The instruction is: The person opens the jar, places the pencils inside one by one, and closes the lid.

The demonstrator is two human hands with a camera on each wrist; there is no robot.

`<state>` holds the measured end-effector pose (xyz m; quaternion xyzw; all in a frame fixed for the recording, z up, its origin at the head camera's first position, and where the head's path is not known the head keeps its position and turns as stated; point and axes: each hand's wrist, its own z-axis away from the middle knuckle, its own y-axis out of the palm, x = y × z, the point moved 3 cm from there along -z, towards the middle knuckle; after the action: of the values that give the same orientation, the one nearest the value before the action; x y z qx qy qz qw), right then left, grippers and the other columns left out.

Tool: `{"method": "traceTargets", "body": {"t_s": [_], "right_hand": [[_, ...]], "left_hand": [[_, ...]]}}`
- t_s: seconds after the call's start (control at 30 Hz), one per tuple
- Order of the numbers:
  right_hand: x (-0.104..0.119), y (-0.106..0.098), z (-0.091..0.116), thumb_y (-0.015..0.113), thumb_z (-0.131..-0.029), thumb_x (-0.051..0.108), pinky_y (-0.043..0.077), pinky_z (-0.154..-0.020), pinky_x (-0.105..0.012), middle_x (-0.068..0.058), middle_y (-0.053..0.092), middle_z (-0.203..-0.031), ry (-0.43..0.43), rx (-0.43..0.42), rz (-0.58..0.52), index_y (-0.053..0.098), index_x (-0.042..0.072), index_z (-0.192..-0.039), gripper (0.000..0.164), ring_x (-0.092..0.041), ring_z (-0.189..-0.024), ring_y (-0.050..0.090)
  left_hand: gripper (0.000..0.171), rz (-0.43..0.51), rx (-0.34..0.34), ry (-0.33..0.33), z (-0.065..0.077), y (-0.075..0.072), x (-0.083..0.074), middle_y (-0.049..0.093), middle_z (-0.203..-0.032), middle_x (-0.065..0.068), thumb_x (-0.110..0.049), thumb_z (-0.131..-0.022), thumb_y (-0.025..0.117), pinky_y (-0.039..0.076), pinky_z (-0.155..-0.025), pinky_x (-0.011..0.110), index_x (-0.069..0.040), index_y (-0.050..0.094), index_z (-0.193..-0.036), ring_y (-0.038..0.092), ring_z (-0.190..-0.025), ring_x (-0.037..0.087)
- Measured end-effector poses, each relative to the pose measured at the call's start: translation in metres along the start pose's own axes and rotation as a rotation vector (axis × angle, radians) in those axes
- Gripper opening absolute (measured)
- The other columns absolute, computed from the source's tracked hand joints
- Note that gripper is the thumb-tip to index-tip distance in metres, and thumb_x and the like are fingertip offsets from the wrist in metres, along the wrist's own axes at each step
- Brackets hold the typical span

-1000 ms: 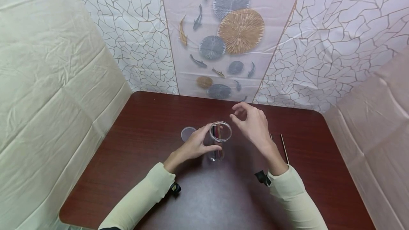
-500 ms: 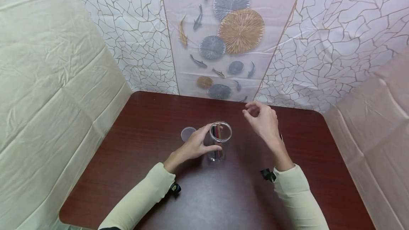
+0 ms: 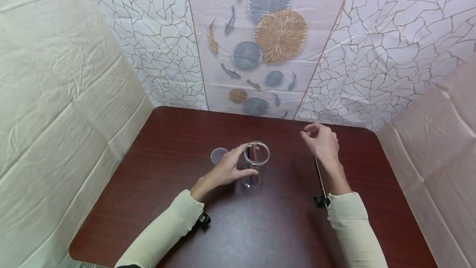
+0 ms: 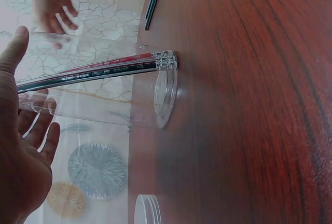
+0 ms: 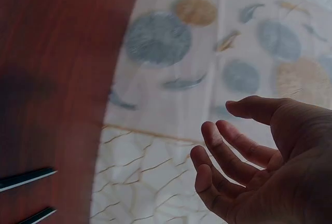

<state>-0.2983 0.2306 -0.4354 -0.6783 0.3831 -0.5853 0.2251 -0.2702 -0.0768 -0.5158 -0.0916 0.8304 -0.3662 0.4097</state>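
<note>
A clear plastic jar [image 3: 262, 163] stands upright on the table, and my left hand [image 3: 226, 168] holds it round the side, thumb in front. Inside lean a few pencils, among them a black pencil [image 4: 104, 72] and a red pencil [image 4: 136, 57], as the left wrist view shows. Off to the right, my right hand [image 3: 325, 147] is raised above the table with fingers loosely curved and nothing between them. Below it lies a dark pencil [image 3: 320, 178], partly covered by hand and wrist. Two dark pencils [image 5: 26, 179] appear on the table in the right wrist view.
A round translucent lid [image 3: 218, 156] lies on the table just left of the jar, partly behind my left hand. The reddish-brown table [image 3: 167, 135] ends at a patterned cloth [image 3: 253, 82] at the back. Pale cloth walls [image 3: 55, 94] rise on both sides.
My right hand has moved rightward from beside the jar, to over the pencils on the right. Left hand and jar stay in place.
</note>
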Motion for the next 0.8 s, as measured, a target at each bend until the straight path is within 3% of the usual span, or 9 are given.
{"method": "traceTargets", "body": {"t_s": [0.13, 0.33, 0.8], "right_hand": [[-0.022, 0.007, -0.001, 0.072, -0.099, 0.029, 0.052, -0.078, -0.058, -0.013, 0.078, -0.107, 0.065, 0.039, 0.047, 0.075, 0.006, -0.118, 0.030, -0.041, -0.101, 0.071], [-0.054, 0.020, -0.001, 0.071, -0.100, 0.030, 0.052, -0.073, -0.051, -0.011, 0.077, -0.104, 0.143, 0.103, 0.111, 0.074, 0.006, -0.118, 0.030, -0.037, -0.094, 0.070], [-0.082, 0.031, 0.007, 0.071, -0.099, 0.028, 0.050, -0.076, -0.058, -0.017, 0.074, -0.106, 0.224, 0.125, 0.185, 0.073, 0.005, -0.114, 0.028, -0.047, -0.098, 0.069]], "left_hand": [[0.092, -0.002, -0.004, 0.001, 0.000, 0.001, 0.000, 0.062, -0.146, 0.014, -0.037, -0.086, 0.091, 0.048, -0.111, 0.046, -0.002, 0.044, -0.157, 0.060, -0.133, 0.032], [0.092, 0.007, -0.002, -0.003, 0.001, 0.001, 0.000, 0.062, -0.146, 0.014, -0.037, -0.086, 0.091, 0.047, -0.112, 0.046, -0.002, 0.043, -0.157, 0.059, -0.134, 0.031], [0.092, 0.005, 0.001, -0.001, 0.001, 0.000, 0.000, 0.061, -0.147, 0.015, -0.036, -0.087, 0.090, 0.047, -0.113, 0.045, -0.002, 0.042, -0.158, 0.058, -0.136, 0.031]]}}
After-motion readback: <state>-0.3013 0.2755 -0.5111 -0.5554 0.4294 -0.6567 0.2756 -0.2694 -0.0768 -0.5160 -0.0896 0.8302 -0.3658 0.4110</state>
